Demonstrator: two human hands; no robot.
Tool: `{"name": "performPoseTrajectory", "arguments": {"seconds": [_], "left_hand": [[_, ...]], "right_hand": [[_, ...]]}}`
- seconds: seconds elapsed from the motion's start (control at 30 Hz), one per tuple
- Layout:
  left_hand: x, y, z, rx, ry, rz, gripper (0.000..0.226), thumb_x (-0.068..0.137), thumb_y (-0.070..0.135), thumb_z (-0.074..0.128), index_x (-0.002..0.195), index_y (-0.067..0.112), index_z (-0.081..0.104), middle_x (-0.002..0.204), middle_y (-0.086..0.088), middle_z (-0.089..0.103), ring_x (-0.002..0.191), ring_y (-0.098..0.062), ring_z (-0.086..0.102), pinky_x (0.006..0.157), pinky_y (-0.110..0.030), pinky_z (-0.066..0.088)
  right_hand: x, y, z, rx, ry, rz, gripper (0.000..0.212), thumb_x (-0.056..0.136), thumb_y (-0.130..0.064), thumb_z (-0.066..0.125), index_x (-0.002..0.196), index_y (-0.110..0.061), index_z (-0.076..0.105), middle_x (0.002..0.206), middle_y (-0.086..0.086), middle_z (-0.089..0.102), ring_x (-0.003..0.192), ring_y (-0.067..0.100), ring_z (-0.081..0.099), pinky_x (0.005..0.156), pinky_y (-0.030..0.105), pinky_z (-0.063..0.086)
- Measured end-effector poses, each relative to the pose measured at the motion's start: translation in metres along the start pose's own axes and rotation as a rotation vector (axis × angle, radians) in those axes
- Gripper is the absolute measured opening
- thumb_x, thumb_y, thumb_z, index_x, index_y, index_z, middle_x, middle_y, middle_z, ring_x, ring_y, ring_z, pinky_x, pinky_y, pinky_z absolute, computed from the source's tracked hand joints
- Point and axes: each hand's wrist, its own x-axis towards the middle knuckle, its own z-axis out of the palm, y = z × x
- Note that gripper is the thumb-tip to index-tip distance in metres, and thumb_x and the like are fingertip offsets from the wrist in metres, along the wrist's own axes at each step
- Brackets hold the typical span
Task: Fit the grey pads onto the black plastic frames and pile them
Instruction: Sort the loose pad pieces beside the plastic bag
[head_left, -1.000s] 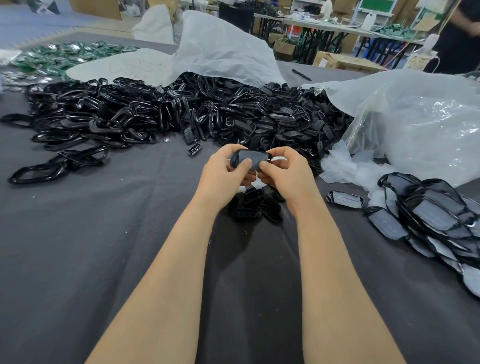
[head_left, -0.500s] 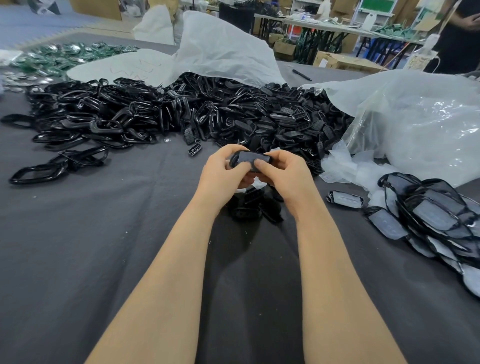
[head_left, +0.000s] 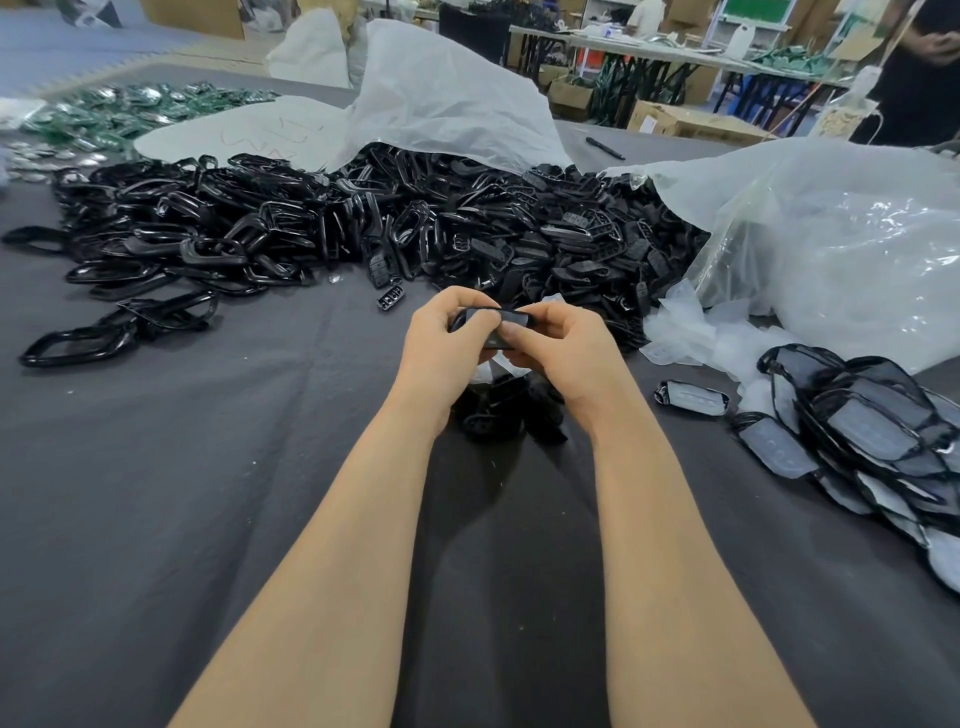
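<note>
My left hand (head_left: 441, 343) and my right hand (head_left: 563, 351) together grip one black plastic frame with a grey pad (head_left: 501, 318) above the table's middle. Thumbs press on its top face, and fingers curl under it. Below my hands lies a small clump of black parts (head_left: 511, 410). A big heap of loose black frames (head_left: 322, 228) spreads across the far side of the table. At the right lies a pile of finished frames with grey pads (head_left: 862, 436), with one single finished piece (head_left: 693, 397) beside it.
Dark grey cloth (head_left: 156, 493) covers the table. White plastic bags (head_left: 831, 249) lie at the back and right. Translucent pads (head_left: 691, 338) sit near the right bag. Green parts (head_left: 130, 109) lie far left. A person (head_left: 919, 67) stands at the far right.
Both hands have shifted their grip on the frame. The right thumb now covers more of the grey pad, and the piece has tilted slightly.
</note>
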Motion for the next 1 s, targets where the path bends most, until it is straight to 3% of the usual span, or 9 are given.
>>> {"name": "performPoseTrajectory", "arguments": {"seconds": [0.17,0.3,0.4,0.57,0.7,0.8,0.93,1.0], "left_hand": [[-0.0012,0.0015,-0.0003,-0.036,0.029,0.007,0.023,0.091,0.004,0.058,0.077,0.022,0.064,0.079,-0.001,0.063,0.066,-0.005,0.063,0.057,-0.015,0.050],[-0.0003,0.0005,-0.0017,-0.033,0.009,0.009,0.024,0.092,0.005,0.058,0.081,0.024,0.066,0.082,-0.001,0.067,0.074,-0.010,0.066,0.062,-0.017,0.052],[0.0015,-0.0014,-0.0047,-0.023,-0.036,-0.026,0.023,0.095,0.007,0.058,0.087,0.027,0.065,0.079,0.005,0.070,0.077,-0.008,0.069,0.068,-0.019,0.054],[0.0027,-0.0046,-0.0075,0.160,-0.041,-0.013,0.023,0.093,0.008,0.061,0.089,0.031,0.059,0.069,0.004,0.071,0.069,-0.008,0.071,0.075,-0.030,0.059],[0.0022,-0.0048,-0.0072,0.189,-0.004,-0.016,0.023,0.093,0.007,0.060,0.088,0.029,0.056,0.071,0.001,0.070,0.065,-0.006,0.070,0.078,-0.033,0.059],[0.0019,-0.0050,-0.0072,0.180,0.005,-0.024,0.022,0.094,0.006,0.058,0.089,0.027,0.057,0.072,-0.001,0.070,0.063,-0.007,0.069,0.078,-0.032,0.059],[0.0011,-0.0045,-0.0059,0.207,-0.018,-0.020,0.020,0.093,0.010,0.062,0.112,0.014,0.060,0.079,-0.005,0.072,0.074,-0.014,0.071,0.079,-0.032,0.058],[0.0002,-0.0044,-0.0050,0.231,-0.040,-0.015,0.024,0.091,0.012,0.065,0.113,0.017,0.057,0.083,-0.006,0.072,0.079,-0.017,0.071,0.078,-0.031,0.057]], "right_hand": [[0.0015,0.0008,0.0026,0.061,0.010,0.045,0.017,0.096,-0.008,0.053,0.102,-0.006,0.069,0.094,0.011,0.073,0.086,0.020,0.070,0.081,0.029,0.058],[0.0033,0.0028,0.0027,-0.026,0.040,0.024,0.020,0.097,-0.007,0.050,0.104,-0.006,0.069,0.094,0.011,0.073,0.089,0.023,0.071,0.084,0.034,0.057],[0.0046,0.0043,0.0008,-0.080,0.102,0.010,0.021,0.097,-0.007,0.050,0.092,-0.013,0.069,0.087,0.009,0.071,0.084,0.023,0.069,0.082,0.036,0.057],[0.0058,0.0052,-0.0009,-0.016,0.133,0.049,0.019,0.097,-0.005,0.049,0.094,-0.006,0.068,0.076,0.003,0.067,0.060,0.006,0.065,0.064,0.019,0.057],[0.0027,0.0037,-0.0009,-0.024,0.063,0.066,0.017,0.096,-0.007,0.052,0.088,-0.017,0.063,0.075,0.006,0.068,0.066,0.013,0.066,0.069,0.025,0.058],[0.0017,0.0042,-0.0012,-0.090,0.023,0.037,0.017,0.094,-0.002,0.053,0.095,-0.017,0.061,0.071,0.002,0.067,0.062,0.007,0.064,0.066,0.022,0.056],[0.0024,0.0056,-0.0019,-0.131,0.067,0.009,0.016,0.092,-0.001,0.055,0.097,-0.014,0.064,0.068,-0.001,0.067,0.056,0.002,0.062,0.062,0.019,0.051],[0.0022,0.0057,-0.0025,-0.130,0.079,0.013,0.018,0.092,-0.001,0.055,0.092,-0.016,0.065,0.067,-0.001,0.067,0.058,0.005,0.062,0.063,0.021,0.052]]}}
